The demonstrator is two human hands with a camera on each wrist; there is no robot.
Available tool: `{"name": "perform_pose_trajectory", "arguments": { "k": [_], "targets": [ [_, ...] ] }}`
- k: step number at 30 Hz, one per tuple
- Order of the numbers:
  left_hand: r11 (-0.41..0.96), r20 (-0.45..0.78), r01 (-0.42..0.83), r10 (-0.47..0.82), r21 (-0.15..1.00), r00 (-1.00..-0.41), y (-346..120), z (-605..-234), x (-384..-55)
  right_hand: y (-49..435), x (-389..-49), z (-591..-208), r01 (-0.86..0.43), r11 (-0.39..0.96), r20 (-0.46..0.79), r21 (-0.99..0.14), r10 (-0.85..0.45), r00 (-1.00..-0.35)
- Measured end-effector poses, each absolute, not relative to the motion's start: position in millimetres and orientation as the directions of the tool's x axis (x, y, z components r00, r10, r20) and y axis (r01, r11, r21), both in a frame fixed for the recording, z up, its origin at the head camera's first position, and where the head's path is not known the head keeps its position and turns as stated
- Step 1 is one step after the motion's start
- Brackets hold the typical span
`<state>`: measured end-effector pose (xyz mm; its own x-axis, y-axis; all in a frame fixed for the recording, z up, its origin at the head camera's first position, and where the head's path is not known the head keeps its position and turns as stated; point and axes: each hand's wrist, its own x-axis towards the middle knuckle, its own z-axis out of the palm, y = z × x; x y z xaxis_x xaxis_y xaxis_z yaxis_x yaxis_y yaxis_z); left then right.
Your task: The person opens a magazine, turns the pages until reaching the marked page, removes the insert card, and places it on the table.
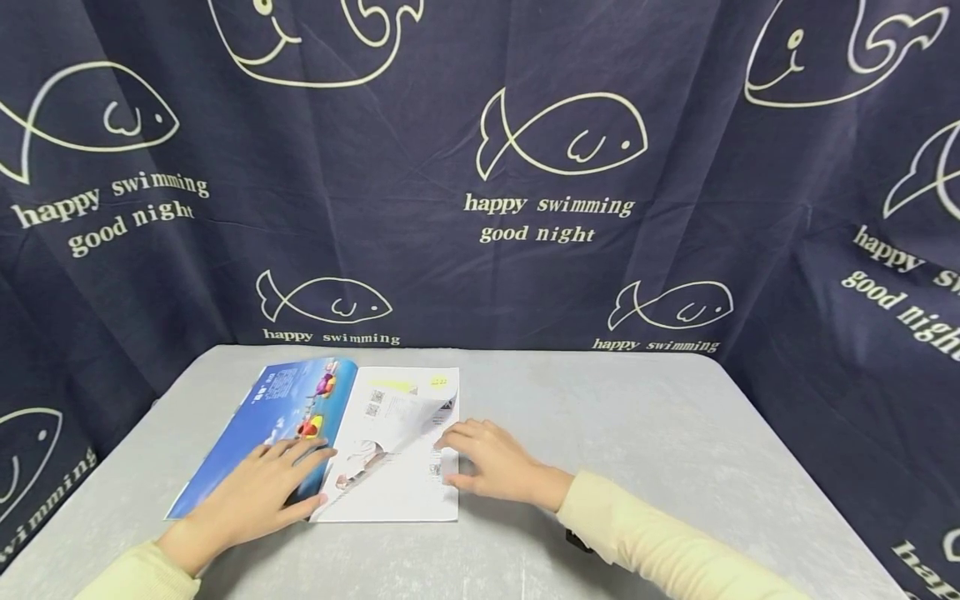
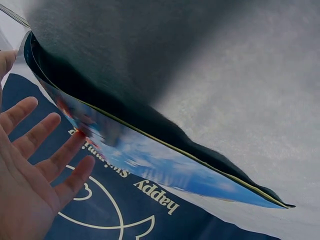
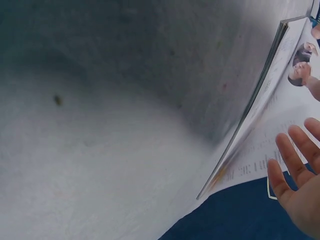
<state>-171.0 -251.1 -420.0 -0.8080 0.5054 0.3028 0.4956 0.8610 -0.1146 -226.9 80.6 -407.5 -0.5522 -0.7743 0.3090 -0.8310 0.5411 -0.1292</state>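
An open magazine lies on the grey table, left of centre. Its left page shows blue sky and sea with colourful shapes; the right side is white with print and small pictures. One white leaf is raised and curls diagonally across the right side. My left hand rests over the lower left page and the fold, fingers spread. At the right edge of the magazine is my right hand, its fingers loosely bent over the margin and pinching nothing visible. The right wrist view shows those fingers apart beside the pages.
The grey table extends to the right of the magazine. Dark blue cloth with fish drawings and lettering hangs behind and at both sides. A small black object shows under the right sleeve.
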Motion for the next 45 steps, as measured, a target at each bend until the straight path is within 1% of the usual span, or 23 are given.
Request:
{"name": "perform_pose_trajectory", "arguments": {
  "k": [4,9,24,32,38,45],
  "targets": [
    [0.852,0.346,0.507,0.519,-0.132,-0.782,-252.3,-420.7,-171.1,80.3,-224.7,-409.7,-0.838,0.533,0.274,-0.116,-0.794,-0.542],
    [0.842,0.402,0.523,0.528,-0.134,-0.748,-253.6,-422.5,-172.4,80.5,-222.3,-411.7,-0.837,0.535,0.225,-0.115,-0.807,-0.546],
    [0.850,0.437,0.508,0.514,-0.141,-0.738,-255.2,-423.0,-173.4,78.2,-216.3,-416.5,-0.860,0.506,0.171,-0.070,-0.843,-0.510],
    [0.826,0.457,0.545,0.544,-0.143,-0.704,-254.8,-423.2,-173.9,78.0,-216.5,-419.7,-0.868,0.491,0.168,-0.067,-0.852,-0.495],
    [0.811,0.448,0.565,0.566,-0.153,-0.692,-254.4,-423.1,-174.1,78.2,-216.6,-422.5,-0.870,0.488,0.166,-0.063,-0.855,-0.492],
    [0.808,0.427,0.567,0.574,-0.157,-0.699,-254.9,-424.3,-172.9,79.0,-215.7,-422.3,-0.871,0.486,0.157,-0.075,-0.856,-0.492]
  ]
}}
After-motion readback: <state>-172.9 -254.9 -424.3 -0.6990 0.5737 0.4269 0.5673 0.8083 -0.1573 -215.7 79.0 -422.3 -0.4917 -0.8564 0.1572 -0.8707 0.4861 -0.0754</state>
